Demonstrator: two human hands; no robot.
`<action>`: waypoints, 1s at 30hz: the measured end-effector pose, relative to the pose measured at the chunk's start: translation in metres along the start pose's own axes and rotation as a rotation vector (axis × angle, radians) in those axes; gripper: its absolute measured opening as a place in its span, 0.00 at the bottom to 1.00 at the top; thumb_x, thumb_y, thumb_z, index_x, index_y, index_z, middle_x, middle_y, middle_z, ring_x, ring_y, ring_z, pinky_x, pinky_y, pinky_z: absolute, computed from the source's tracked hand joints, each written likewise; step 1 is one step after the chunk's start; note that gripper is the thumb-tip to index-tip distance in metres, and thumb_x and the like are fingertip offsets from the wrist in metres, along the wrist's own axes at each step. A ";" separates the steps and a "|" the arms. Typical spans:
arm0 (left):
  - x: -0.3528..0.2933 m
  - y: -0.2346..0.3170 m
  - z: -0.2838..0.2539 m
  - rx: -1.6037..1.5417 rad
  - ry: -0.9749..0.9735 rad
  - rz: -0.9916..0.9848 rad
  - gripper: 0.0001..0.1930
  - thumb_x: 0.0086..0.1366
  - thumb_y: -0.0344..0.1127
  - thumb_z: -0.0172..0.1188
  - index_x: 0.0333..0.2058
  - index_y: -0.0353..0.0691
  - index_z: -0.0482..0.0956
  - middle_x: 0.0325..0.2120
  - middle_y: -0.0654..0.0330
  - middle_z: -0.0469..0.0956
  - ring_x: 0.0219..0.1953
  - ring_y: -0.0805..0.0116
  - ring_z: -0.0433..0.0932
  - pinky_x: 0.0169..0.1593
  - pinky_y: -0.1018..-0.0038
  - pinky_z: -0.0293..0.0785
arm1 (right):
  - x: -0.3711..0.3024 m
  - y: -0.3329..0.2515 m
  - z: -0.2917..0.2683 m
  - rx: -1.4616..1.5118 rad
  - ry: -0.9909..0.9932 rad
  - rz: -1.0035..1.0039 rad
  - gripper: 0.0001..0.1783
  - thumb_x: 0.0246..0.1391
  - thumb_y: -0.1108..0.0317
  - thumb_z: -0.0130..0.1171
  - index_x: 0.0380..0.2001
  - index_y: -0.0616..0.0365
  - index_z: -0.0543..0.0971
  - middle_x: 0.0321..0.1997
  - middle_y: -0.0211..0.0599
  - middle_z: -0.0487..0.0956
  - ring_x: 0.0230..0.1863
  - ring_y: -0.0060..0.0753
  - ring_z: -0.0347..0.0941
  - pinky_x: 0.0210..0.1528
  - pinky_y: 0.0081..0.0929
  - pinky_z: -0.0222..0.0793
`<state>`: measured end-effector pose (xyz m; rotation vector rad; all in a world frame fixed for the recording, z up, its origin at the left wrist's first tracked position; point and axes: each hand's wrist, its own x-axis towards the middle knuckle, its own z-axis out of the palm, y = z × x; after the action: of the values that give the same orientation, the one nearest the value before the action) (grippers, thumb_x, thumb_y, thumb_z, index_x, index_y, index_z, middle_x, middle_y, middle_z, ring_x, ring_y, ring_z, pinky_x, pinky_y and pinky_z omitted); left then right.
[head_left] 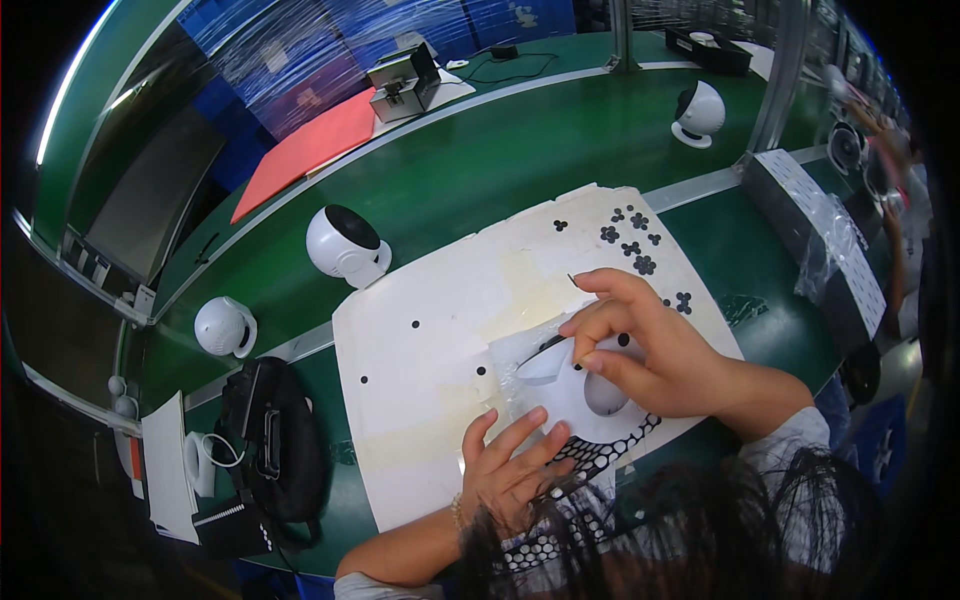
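My right hand (655,350) is over a white rounded part (580,410) with a grey disc (605,394) on it. Its thumb and a finger are pinched together beside a small black dot (578,367); whether they grip it I cannot tell. A tiny dark sliver (573,280) shows at another fingertip. Fingers spread, my left hand (508,475) rests at the part's lower left edge, over a black sheet with white round spots (620,446). Clear plastic film (510,380) lies beside the part. All this is on a pale board (420,420).
Black dots (416,324) and flower-shaped black pieces (644,265) lie on the board. Beyond it stand white round-headed devices (345,245), another (225,327) and a third (698,112). A black bag (270,440) sits left; a long box (815,235) with plastic film stands right.
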<state>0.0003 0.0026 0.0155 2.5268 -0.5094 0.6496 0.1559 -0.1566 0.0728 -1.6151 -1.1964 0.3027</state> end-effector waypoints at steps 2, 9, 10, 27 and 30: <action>0.000 0.000 0.002 -0.001 0.001 0.008 0.10 0.46 0.35 0.60 0.31 0.50 0.79 0.50 0.68 0.67 0.53 0.64 0.63 0.53 0.58 0.50 | -0.002 0.000 0.000 0.021 0.003 0.010 0.32 0.46 0.79 0.50 0.54 0.59 0.51 0.32 0.34 0.74 0.46 0.36 0.69 0.52 0.34 0.53; -0.001 0.002 0.004 0.006 0.048 -0.003 0.12 0.45 0.35 0.57 0.32 0.47 0.78 0.49 0.64 0.69 0.54 0.62 0.63 0.54 0.57 0.48 | -0.016 -0.014 0.003 -0.657 0.067 -0.265 0.22 0.42 0.74 0.57 0.44 0.55 0.67 0.40 0.36 0.74 0.52 0.41 0.64 0.56 0.44 0.44; 0.000 0.003 0.007 0.007 0.079 0.008 0.12 0.44 0.36 0.56 0.32 0.47 0.78 0.48 0.63 0.69 0.54 0.61 0.63 0.54 0.57 0.48 | -0.022 -0.015 0.001 -0.741 0.082 -0.329 0.22 0.41 0.74 0.59 0.42 0.55 0.67 0.45 0.40 0.72 0.56 0.48 0.60 0.57 0.48 0.43; 0.001 0.002 0.009 -0.015 0.104 0.018 0.13 0.46 0.39 0.58 0.33 0.46 0.76 0.47 0.61 0.70 0.53 0.61 0.64 0.55 0.57 0.45 | -0.047 -0.002 0.012 -0.255 0.043 -0.069 0.03 0.44 0.69 0.57 0.25 0.52 0.75 0.58 0.44 0.59 0.63 0.56 0.42 0.58 0.45 0.39; 0.002 0.003 0.011 -0.023 0.108 0.004 0.13 0.47 0.42 0.59 0.33 0.46 0.76 0.47 0.61 0.70 0.53 0.61 0.64 0.55 0.57 0.45 | -0.048 0.000 0.012 -0.318 0.048 -0.094 0.03 0.44 0.67 0.57 0.25 0.50 0.75 0.57 0.41 0.61 0.62 0.53 0.44 0.57 0.45 0.39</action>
<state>0.0039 -0.0060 0.0093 2.4542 -0.4809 0.7728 0.1246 -0.1882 0.0509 -1.8189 -1.3289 0.0118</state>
